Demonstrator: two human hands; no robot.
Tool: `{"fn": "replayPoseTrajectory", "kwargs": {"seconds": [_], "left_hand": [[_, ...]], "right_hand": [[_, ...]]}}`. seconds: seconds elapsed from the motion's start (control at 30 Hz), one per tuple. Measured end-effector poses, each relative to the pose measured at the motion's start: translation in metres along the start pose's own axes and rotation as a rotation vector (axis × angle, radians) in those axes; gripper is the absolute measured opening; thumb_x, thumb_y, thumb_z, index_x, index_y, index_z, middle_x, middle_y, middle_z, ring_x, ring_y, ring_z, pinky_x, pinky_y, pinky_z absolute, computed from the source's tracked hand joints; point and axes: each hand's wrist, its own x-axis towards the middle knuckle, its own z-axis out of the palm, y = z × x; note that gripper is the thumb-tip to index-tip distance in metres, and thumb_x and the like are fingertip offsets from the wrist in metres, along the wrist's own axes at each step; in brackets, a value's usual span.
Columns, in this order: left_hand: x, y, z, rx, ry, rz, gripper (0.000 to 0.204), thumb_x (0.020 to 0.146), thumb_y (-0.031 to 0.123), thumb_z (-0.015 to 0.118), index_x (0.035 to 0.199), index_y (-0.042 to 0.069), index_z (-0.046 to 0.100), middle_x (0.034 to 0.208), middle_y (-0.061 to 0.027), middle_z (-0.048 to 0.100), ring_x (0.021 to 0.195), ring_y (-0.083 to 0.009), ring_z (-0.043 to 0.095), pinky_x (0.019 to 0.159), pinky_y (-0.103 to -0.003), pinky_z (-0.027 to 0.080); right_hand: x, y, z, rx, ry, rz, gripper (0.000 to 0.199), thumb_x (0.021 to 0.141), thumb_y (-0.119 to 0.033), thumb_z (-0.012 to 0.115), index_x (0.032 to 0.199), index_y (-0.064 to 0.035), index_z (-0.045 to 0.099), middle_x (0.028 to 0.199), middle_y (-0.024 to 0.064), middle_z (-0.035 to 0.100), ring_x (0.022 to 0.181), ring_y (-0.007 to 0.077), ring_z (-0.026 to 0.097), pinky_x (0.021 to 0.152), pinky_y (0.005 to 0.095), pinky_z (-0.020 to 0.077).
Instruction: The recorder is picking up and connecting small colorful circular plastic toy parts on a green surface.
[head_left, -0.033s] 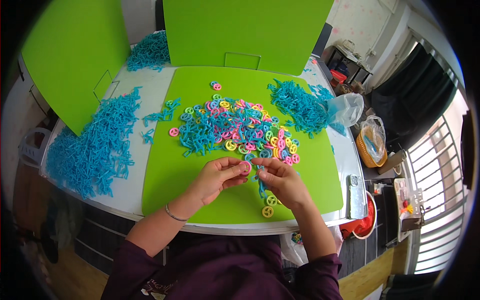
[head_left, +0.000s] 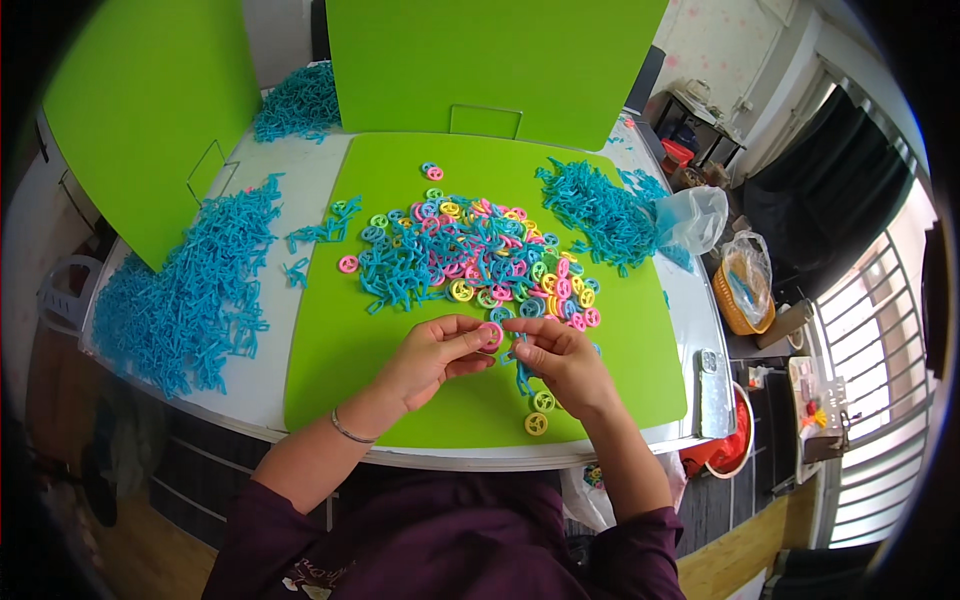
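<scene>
Counted, left to right: two blue heaps; one mixed heap; one pink wheel, clamped in left hand over green mat; blue clips, of unclear number, pinched in right hand; one further blue heap; one phone.

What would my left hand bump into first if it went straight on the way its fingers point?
Your left hand, holding a pink wheel, points rightward, so it would probably meet your right hand first; the gap looks small, though depth is hard to judge.
</scene>
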Motion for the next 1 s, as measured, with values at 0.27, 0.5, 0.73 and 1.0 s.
{"fn": "replayPoseTrajectory", "kwargs": {"seconds": [0.27,0.5,0.73,1.0], "left_hand": [[0.0,-0.006,-0.004,0.016,0.039,-0.083,0.018,0.093,0.027,0.058,0.093,0.009,0.06,0.075,0.0033,0.055,0.059,-0.0041,0.047,0.046,-0.018,0.032],[-0.004,-0.012,0.003,0.288,0.046,-0.018,0.027,0.096,0.034,0.05,0.092,0.01,0.06,0.063,0.0048,0.047,0.052,-0.0032,0.041,0.045,-0.018,0.028],[-0.006,-0.004,0.011,0.072,0.081,-0.075,0.031,0.096,0.036,0.05,0.086,0.009,0.063,0.055,0.0041,0.046,0.046,-0.004,0.039,0.042,-0.02,0.028],[-0.004,-0.013,0.007,0.14,0.096,0.025,0.029,0.095,0.034,0.053,0.091,0.008,0.064,0.058,0.004,0.047,0.044,-0.0036,0.039,0.04,-0.02,0.027]], "right_hand": [[0.001,0.014,0.009,-0.295,0.069,-0.213,0.025,0.083,-0.005,0.068,0.108,-0.0019,0.064,0.088,0.0009,0.064,0.078,0.0085,0.059,0.069,0.0253,0.0481],[0.0,0.018,0.011,-0.633,0.074,-0.523,0.019,0.085,-0.004,0.065,0.103,0.0001,0.064,0.097,0.006,0.064,0.085,0.0106,0.059,0.074,0.0263,0.0485],[0.005,0.019,0.008,-0.136,0.049,-0.339,0.016,0.087,0.0,0.061,0.102,0.0011,0.064,0.114,0.0129,0.063,0.1,0.0145,0.06,0.083,0.0267,0.0486],[0.002,0.017,0.016,-0.273,-0.018,-0.361,0.016,0.086,-0.002,0.062,0.101,0.0029,0.066,0.113,0.0139,0.064,0.107,0.0159,0.059,0.088,0.0273,0.0488]]}}
